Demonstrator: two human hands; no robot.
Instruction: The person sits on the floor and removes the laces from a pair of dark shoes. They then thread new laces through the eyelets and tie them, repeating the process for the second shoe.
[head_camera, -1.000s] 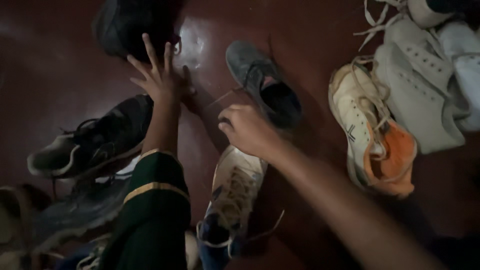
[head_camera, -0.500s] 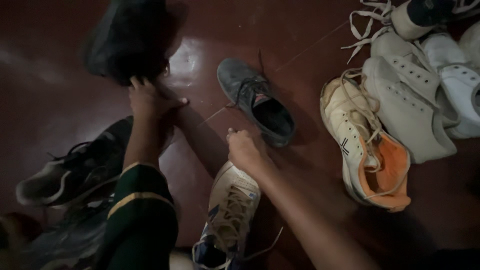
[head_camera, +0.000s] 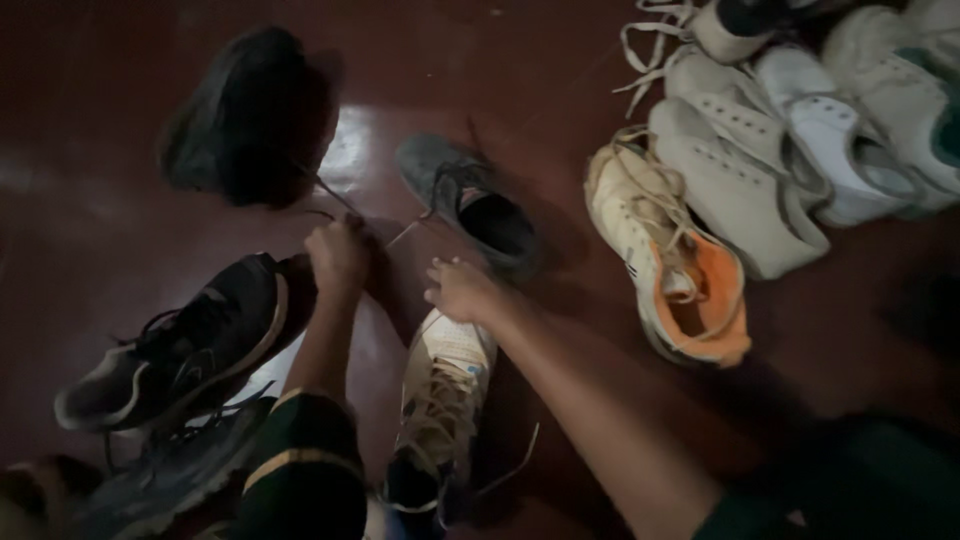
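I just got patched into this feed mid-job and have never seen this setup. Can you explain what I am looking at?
There is no machine: the one picture comes from a camera on a person's head, looking down at their two bare hands over a dark red floor. The left hand is closed on a thin lace that runs to a dark shoe. The right hand pinches a lace near a grey shoe, above a white sneaker. More shoes lie around, including a cream and orange sneaker.
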